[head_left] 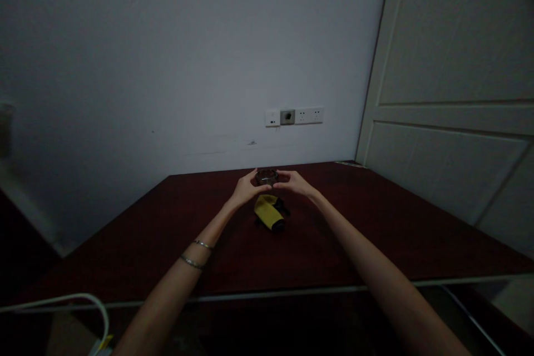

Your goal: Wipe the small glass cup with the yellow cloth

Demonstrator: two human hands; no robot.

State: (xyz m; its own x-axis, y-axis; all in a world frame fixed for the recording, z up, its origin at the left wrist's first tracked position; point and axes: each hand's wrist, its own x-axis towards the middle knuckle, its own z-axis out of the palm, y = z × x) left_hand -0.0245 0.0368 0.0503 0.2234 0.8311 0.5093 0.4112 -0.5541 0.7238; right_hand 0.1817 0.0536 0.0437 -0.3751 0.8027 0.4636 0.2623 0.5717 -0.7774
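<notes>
Both my hands hold a small, round, see-through dish that looks like dark glass, far out over the dark red table. My left hand curls around its left side, fingers behind and thumb in front. On the right side, my right hand grips it the same way, and the two thumbs nearly meet at the front. Just nearer to me lies a yellow cloth pouch with black ends and a black strap or clip at its right. Too dim to tell whether the dish touches the table.
A pale wall with a row of sockets rises behind the table. At the right stands a white panelled door. A white cable loops over the table's front edge at the lower left.
</notes>
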